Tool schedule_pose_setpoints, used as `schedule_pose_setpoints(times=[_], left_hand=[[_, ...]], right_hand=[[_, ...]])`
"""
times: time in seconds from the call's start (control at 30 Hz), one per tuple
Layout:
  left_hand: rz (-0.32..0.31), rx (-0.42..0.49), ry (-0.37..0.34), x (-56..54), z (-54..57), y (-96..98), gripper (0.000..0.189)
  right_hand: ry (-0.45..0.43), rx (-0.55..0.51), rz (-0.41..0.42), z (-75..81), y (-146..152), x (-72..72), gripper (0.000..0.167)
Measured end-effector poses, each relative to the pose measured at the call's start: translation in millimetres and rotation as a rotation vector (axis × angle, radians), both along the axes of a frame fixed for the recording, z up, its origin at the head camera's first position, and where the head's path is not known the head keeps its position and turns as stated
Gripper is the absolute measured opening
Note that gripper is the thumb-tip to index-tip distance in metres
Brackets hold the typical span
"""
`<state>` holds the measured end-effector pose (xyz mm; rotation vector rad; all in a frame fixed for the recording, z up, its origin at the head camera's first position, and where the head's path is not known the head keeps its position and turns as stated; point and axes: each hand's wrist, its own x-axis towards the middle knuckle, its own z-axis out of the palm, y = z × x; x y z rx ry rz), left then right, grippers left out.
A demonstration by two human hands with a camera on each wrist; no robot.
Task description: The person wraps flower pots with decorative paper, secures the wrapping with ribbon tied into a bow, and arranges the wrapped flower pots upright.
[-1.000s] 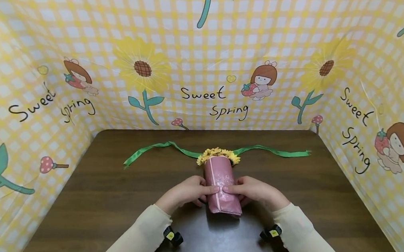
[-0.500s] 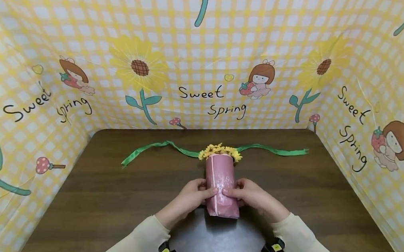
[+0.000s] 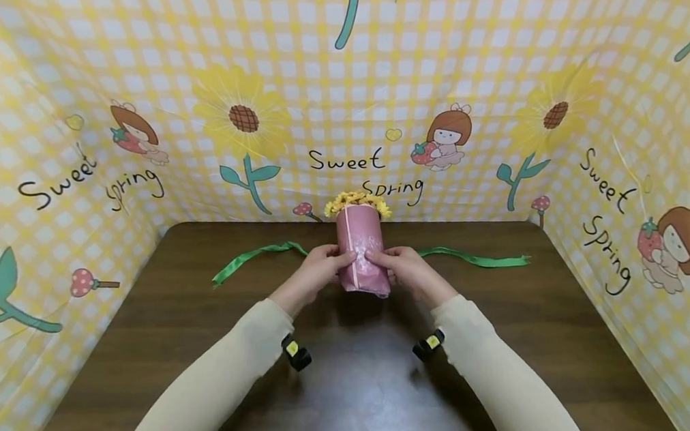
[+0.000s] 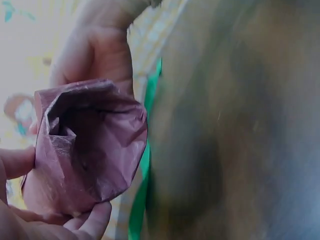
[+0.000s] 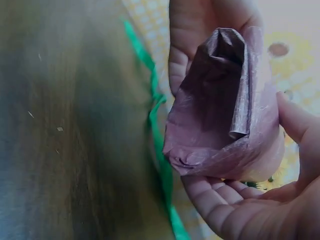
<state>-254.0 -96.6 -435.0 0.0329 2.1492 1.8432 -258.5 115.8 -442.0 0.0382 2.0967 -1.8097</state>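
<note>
A bouquet of small yellow flowers (image 3: pixel 356 202) is wrapped in a tube of shiny pink paper (image 3: pixel 361 231). My left hand (image 3: pixel 319 272) grips the wrap from the left and my right hand (image 3: pixel 414 271) from the right, thumbs on the near face and fingers curled behind. In both wrist views the folded bottom of the pink wrap (image 4: pixel 100 145) gapes open, with creased inner layers. The bouquet is raised over the table, flowers pointing away from me. Behind it a green ribbon (image 3: pixel 478 258) lies across the table, its middle hidden by the bouquet and hands.
The brown wooden table (image 3: pixel 360 392) reaches back to a yellow checked cloth (image 3: pixel 334 93) printed with flowers and figures, which also closes off both sides. Black wrist cameras (image 3: pixel 297 352) hang below both cream sleeves.
Both hands have lifted the bouquet and carried it forward, away from me, over the ribbon. The ribbon has stayed in place, and its middle is now covered by the bouquet and hands.
</note>
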Motion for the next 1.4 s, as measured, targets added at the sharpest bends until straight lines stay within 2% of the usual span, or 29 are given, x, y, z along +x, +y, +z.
schedule_pose_setpoints(times=[0.13, 0.27, 0.4, 0.53, 0.6, 0.67, 0.73, 0.83, 0.93, 1.03, 1.2, 1.3, 1.4], left_hand=[[-0.007, 0.010, -0.065, -24.1, -10.9, -4.2, 0.061], [-0.002, 0.038, -0.105, -38.1, -24.4, -6.7, 0.063], [-0.002, 0.030, -0.107, -43.8, -31.0, -7.7, 0.064], [-0.009, 0.007, -0.105, -47.0, -31.5, -7.9, 0.067], [-0.018, -0.003, -0.110, -48.6, -30.6, -8.1, 0.068], [-0.038, -0.015, -0.107, -50.2, -29.8, -8.2, 0.069], [-0.069, -0.054, -0.080, -51.4, -28.9, -8.7, 0.067], [-0.114, -0.156, 0.011, -52.4, -28.0, -9.7, 0.063], [-0.146, -0.264, 0.086, -52.4, -28.7, -10.8, 0.063], [-0.165, -0.316, 0.095, -51.7, -30.1, -10.5, 0.067], [-0.172, -0.322, 0.082, -49.6, -30.8, -9.4, 0.070], [-0.162, -0.330, 0.069, -41.7, -31.0, -13.6, 0.068], [-0.151, -0.332, 0.059, -28.4, -31.5, -16.2, 0.066]], right_hand=[[-0.031, -0.035, -0.029, -13.1, -8, -20.5, 0.065], [-0.026, -0.023, -0.068, -22.2, -13, -27.1, 0.066], [-0.014, 0.014, -0.079, -26.3, -15, -27.1, 0.069], [-0.005, 0.053, -0.073, -26.3, -14, -28.9, 0.072], [0.015, 0.105, -0.054, -23.5, -13, -29.8, 0.073], [0.067, 0.210, -0.035, -20.2, -12, -31.0, 0.072], [0.147, 0.336, -0.013, -17.1, -9, -32.0, 0.068], [0.279, 0.495, 0.014, -16.4, -6, -34.9, 0.063], [0.333, 0.526, 0.046, -20.0, -3, -37.7, 0.062], [0.290, 0.484, 0.045, -23.7, 0, -37.8, 0.066], [0.206, 0.442, -0.012, -24.8, 0, -33.0, 0.071], [0.177, 0.446, -0.010, -26.5, -4, -27.4, 0.071], [0.160, 0.456, 0.008, -28.6, -6, -18.4, 0.069]])
